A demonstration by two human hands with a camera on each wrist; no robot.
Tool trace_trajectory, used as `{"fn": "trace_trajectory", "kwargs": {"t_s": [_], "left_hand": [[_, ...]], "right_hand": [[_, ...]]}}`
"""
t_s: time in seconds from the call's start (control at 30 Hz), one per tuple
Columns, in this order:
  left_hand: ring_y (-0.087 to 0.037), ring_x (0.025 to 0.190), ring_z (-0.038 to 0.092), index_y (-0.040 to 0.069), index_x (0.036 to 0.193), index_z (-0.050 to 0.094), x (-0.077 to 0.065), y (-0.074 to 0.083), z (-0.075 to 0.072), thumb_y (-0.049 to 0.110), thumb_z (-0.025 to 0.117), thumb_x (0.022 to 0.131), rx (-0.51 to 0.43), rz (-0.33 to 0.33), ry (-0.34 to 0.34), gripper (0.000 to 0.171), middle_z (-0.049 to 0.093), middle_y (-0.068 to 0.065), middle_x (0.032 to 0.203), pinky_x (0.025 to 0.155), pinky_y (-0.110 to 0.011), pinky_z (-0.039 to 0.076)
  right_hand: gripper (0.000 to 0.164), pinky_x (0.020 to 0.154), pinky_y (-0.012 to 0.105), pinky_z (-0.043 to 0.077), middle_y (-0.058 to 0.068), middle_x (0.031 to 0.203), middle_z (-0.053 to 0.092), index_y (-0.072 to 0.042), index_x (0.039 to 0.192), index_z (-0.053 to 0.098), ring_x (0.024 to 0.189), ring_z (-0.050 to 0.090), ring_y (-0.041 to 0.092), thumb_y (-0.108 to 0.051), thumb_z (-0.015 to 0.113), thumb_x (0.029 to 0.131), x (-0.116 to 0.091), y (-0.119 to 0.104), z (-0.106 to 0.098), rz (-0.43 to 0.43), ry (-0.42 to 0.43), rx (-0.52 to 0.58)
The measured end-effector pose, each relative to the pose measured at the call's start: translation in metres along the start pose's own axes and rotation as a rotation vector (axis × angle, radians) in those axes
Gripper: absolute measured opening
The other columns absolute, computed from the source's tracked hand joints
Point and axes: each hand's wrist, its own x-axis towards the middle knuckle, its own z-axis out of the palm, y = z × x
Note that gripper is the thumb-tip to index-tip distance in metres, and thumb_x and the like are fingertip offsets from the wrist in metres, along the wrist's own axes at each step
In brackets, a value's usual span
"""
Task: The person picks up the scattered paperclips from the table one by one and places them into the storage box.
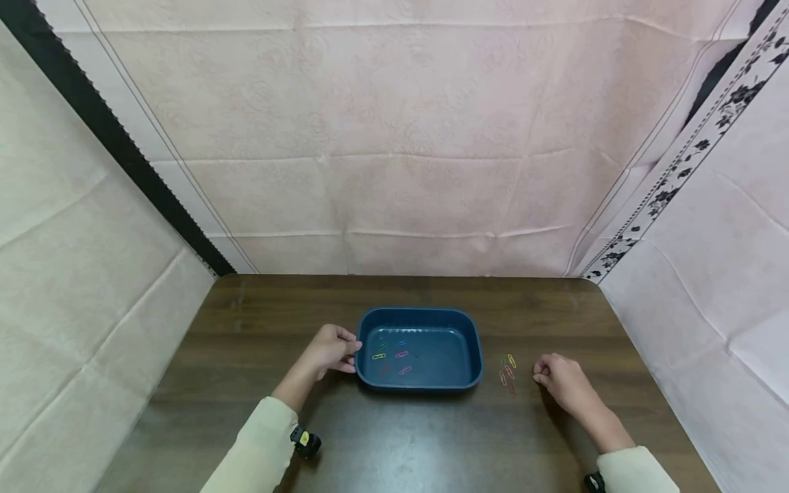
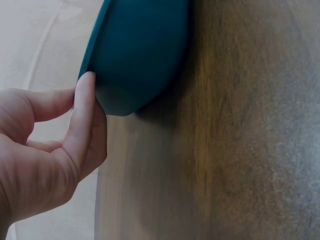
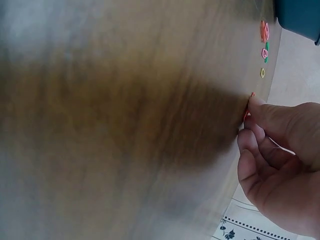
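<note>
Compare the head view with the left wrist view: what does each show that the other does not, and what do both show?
Only the head view shows the right hand, the loose paper clips on the table beside it, the clips inside the tray and the cloth backdrop. Only the left wrist view shows, close up, a fingertip pressed against the tray's outer wall near its rim. Both show the left hand, the blue tray it touches and the dark wooden table.
</note>
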Motion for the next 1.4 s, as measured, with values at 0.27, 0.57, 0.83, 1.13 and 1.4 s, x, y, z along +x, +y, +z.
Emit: {"fn": "trace_trajectory", "kwargs": {"t_s": [0.27,0.57,0.83,1.13,1.4], "left_hand": [[-0.021,0.068,0.063,-0.009,0.116,0.061,0.0,0.0,0.0,0.007,0.064,0.102,0.003,-0.004,0.003,0.022,0.064,-0.023,0.095,0.066,-0.035,0.066],[-0.021,0.069,0.064,-0.008,0.115,0.061,0.001,0.0,0.001,0.008,0.065,0.102,-0.001,-0.009,0.003,0.021,0.064,-0.023,0.095,0.066,-0.035,0.066],[-0.02,0.068,0.063,-0.009,0.115,0.06,0.001,-0.001,0.0,0.007,0.064,0.102,-0.001,0.003,0.0,0.022,0.063,-0.02,0.092,0.065,-0.034,0.066],[-0.021,0.068,0.063,-0.008,0.114,0.061,0.001,-0.001,0.0,0.007,0.065,0.101,-0.004,0.005,0.005,0.021,0.063,-0.02,0.091,0.065,-0.035,0.066],[-0.021,0.07,0.064,-0.009,0.115,0.061,0.001,-0.001,0.0,0.007,0.065,0.101,0.002,-0.003,0.009,0.021,0.064,-0.022,0.095,0.066,-0.035,0.066]], "right_hand": [[0.018,0.063,0.031,0.052,0.003,0.081,0.06,-0.008,0.082,0.062,0.076,0.058,0.015,-0.002,0.077,0.089,0.003,0.001,-0.001,0.026,-0.083,0.007],[0.02,0.062,0.028,0.048,-0.001,0.08,0.057,-0.01,0.083,0.059,0.074,0.054,0.011,-0.002,0.076,0.09,0.002,0.006,0.001,-0.031,-0.083,0.007],[0.022,0.061,0.025,0.046,-0.003,0.078,0.054,-0.013,0.081,0.06,0.071,0.05,0.006,-0.004,0.078,0.088,-0.001,0.009,0.003,-0.079,-0.032,0.015],[0.021,0.059,0.024,0.044,-0.004,0.077,0.055,-0.014,0.083,0.059,0.069,0.047,0.005,-0.005,0.076,0.091,0.0,0.004,-0.002,-0.074,-0.024,0.031],[0.019,0.058,0.023,0.045,-0.007,0.077,0.058,-0.015,0.085,0.061,0.068,0.049,0.003,-0.005,0.076,0.091,0.008,0.0,-0.015,-0.082,0.009,0.072]]}}
